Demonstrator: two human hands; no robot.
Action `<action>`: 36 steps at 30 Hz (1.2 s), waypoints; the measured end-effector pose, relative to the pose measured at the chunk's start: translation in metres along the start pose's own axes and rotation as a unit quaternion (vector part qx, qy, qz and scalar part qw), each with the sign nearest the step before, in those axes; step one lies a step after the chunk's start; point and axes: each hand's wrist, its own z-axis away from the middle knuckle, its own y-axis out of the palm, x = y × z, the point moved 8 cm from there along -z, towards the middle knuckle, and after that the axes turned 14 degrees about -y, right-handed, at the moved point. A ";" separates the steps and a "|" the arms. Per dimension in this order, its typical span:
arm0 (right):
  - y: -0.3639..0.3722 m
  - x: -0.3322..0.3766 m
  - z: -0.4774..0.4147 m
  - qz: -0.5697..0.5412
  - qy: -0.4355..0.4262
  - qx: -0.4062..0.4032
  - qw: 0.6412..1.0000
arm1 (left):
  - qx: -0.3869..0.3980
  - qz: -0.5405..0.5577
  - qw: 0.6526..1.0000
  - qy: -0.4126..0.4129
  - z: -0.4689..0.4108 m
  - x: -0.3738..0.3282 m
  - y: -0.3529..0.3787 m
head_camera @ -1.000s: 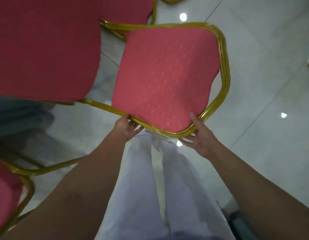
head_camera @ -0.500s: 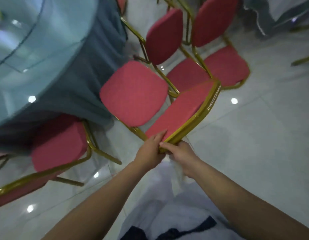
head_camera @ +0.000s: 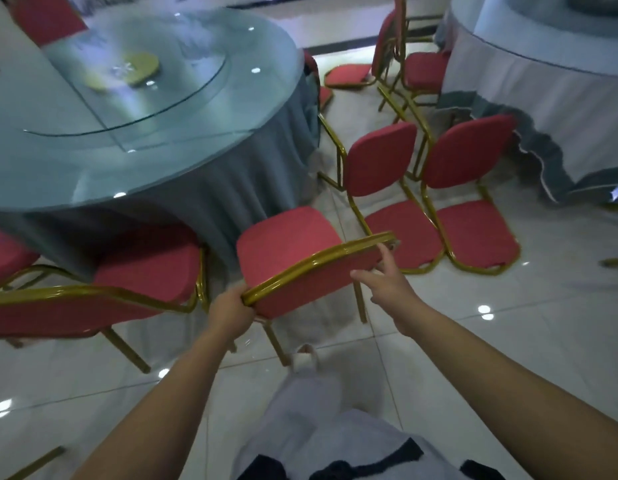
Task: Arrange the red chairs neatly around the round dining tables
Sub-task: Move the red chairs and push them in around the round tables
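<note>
Both our bare arms reach fwd, elbows a bit bent, forearms angling inward. L hand (head_camera: 231, 315) curls round the left corner of the chair backrest (head_camera: 300, 289), fingers wrapped under. R hand (head_camera: 390, 285) is just right of it, fingers loose & spread, thumb up against the backrest's right end, no grip.

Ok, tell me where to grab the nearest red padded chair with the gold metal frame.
On the red padded chair, grip the gold top rail near both corners, from behind: its back faces you, seat towards the round glass-topped table.
</note>
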 end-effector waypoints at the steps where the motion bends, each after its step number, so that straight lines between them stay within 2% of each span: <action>1: 0.005 0.000 0.001 0.010 -0.007 0.011 1.000 | 0.018 -0.005 1.000 -0.003 0.002 0.005 0.003; 4: 0.018 -0.001 0.008 -0.037 -0.024 -0.006 0.999 | 0.074 -0.039 0.996 0.012 0.009 0.013 0.011; 7: 0.024 -0.006 0.007 -0.173 -0.019 -0.064 0.983 | 0.115 -0.133 0.981 0.082 0.016 0.001 0.024; 10: 0.028 -0.002 -0.003 -0.225 0.012 -0.092 0.970 | 0.143 -0.209 0.953 0.165 0.022 -0.018 0.025; 13: 0.040 0.003 -0.015 -0.273 0.051 -0.120 0.953 | 0.216 -0.224 0.932 0.187 0.021 -0.025 0.024; 16: 0.050 0.019 -0.039 -0.300 0.064 -0.122 0.944 | 0.224 -0.204 0.935 0.182 0.003 -0.038 0.015; 18: 0.053 0.035 -0.066 -0.258 0.064 -0.115 0.957 | 0.205 -0.182 0.941 0.196 -0.016 -0.055 -0.002; 21: 0.061 0.053 -0.094 -0.103 0.056 -0.093 0.989 | 0.158 -0.128 0.959 0.197 -0.052 -0.076 -0.030; 23: 0.071 0.057 -0.099 -0.021 0.048 -0.060 0.997 | 0.115 -0.109 0.971 0.177 -0.072 -0.080 -0.042; 26: 0.075 0.043 -0.083 0.019 0.049 -0.023 0.998 | 0.085 -0.062 0.985 0.134 -0.086 -0.080 -0.049; 27: 0.069 0.032 -0.071 0.018 0.060 -0.027 0.998 | 0.063 -0.046 0.987 0.142 -0.083 -0.086 -0.051; 29: 0.044 0.005 -0.042 0.026 0.098 -0.044 0.994 | -0.016 -0.032 0.973 0.226 -0.062 -0.112 -0.056; 31: 0.006 -0.021 -0.009 0.043 0.139 -0.083 0.986 | -0.060 0.001 0.935 0.350 -0.024 -0.148 -0.056; 33: -0.038 -0.036 0.016 0.039 0.163 -0.142 0.976 | -0.020 0.035 0.899 0.435 0.008 -0.183 -0.042; 34: -0.059 -0.039 0.025 0.034 0.167 -0.174 0.970 | 0.029 0.043 0.893 0.448 0.016 -0.199 -0.029; 36: -0.097 -0.041 0.036 0.021 0.166 -0.225 0.960 | 0.157 0.026 0.894 0.419 0.024 -0.221 0.007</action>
